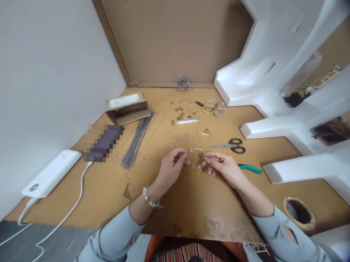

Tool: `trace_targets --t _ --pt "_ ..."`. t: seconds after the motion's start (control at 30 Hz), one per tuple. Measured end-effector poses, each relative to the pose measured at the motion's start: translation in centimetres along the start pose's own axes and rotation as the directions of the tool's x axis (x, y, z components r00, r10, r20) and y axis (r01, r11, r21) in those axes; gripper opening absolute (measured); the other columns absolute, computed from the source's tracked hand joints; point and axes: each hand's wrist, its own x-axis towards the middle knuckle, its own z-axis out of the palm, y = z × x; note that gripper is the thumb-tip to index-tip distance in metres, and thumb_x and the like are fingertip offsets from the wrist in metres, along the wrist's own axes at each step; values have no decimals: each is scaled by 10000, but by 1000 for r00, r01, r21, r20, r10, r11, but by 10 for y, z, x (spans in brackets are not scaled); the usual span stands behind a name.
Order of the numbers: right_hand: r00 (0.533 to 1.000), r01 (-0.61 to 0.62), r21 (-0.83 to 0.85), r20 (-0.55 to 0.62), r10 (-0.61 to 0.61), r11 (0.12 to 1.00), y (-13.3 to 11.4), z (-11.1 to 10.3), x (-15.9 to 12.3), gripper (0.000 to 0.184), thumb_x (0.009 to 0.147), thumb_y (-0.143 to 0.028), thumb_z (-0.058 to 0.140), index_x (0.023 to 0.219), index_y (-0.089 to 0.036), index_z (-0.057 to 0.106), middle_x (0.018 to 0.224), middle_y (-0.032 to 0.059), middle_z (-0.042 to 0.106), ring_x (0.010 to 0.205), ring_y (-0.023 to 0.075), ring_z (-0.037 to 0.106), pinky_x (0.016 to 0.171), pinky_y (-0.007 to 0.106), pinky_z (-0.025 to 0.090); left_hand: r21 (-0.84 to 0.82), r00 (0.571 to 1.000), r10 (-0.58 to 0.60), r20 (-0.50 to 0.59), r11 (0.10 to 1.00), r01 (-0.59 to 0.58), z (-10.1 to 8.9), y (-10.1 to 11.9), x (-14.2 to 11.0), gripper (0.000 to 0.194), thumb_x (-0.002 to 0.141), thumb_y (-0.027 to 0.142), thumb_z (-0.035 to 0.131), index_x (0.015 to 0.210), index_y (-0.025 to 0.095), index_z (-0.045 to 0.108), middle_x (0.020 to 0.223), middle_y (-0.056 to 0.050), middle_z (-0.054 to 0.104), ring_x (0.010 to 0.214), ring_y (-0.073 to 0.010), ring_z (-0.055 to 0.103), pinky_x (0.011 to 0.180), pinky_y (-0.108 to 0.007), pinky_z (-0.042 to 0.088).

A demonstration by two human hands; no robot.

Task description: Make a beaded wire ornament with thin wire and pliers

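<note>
The brown bench (174, 216) is carrying the things. Grey wires (136, 144) are lying bunched, probably for easy picking. The box (131, 108) is sitting beside them, its label (124, 101) showing nothing I am able to read. The left hand (172, 165) and right hand (224, 164) are pinching a wire ring (200, 149) in their fingers from both sides, likely keeping it steady over the bench.

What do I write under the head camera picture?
Left hand and right hand hold a wire ring over a table, scissors nearby.
</note>
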Motion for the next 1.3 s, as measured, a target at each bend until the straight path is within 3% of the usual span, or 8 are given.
trace_targets --t 0.13,0.4,0.57,0.77,1.03,1.3 --pt "996 74 4 -44 -74 997 0 -2 0 407 662 -423 707 963 -161 633 788 47 696 478 81 544 487 246 454 29 999 21 -24 999 -20 -1 -1 1 209 818 355 568 911 179 630 837 -26 635 635 -112 598 629 -241 489" --pt "983 140 -89 -105 -149 986 2 0 -2 426 649 -463 696 959 -174 653 780 49 699 466 90 534 526 285 483 28 1000 7 20 1000 -7 1 -2 -1 192 834 337 539 880 171 623 674 -4 608 631 -125 573 633 -246 476" --pt "961 169 -205 -184 -208 964 7 4 -2 422 662 -452 664 970 -164 663 783 62 705 452 97 535 536 291 484 166 997 57 45 984 -64 0 -3 -2 198 835 334 542 908 181 643 762 -32 653 702 -146 600 673 -257 470" --pt "976 163 -152 -120 -182 975 5 1 -1 424 665 -468 664 965 -169 660 764 55 696 447 86 503 477 265 442 219 997 75 -15 973 -70 -1 -3 0 231 821 371 565 945 186 623 905 -58 649 752 -150 595 657 -248 463" --pt "991 130 -70 -11 -131 989 8 0 2 422 668 -427 688 1005 -179 629 822 59 704 465 72 485 454 238 401 156 1000 4 18 988 -6 -2 -5 4 262 831 403 529 892 178 649 767 -23 657 580 -115 519 553 -227 413" --pt "991 112 -125 -61 -120 986 2 3 -2 360 684 -436 657 928 -179 590 840 50 698 458 64 446 390 209 363 234 999 35 -9 972 -32 0 -2 2 244 813 399 559 767 172 634 629 13 587 543 -104 474 534 -214 370"
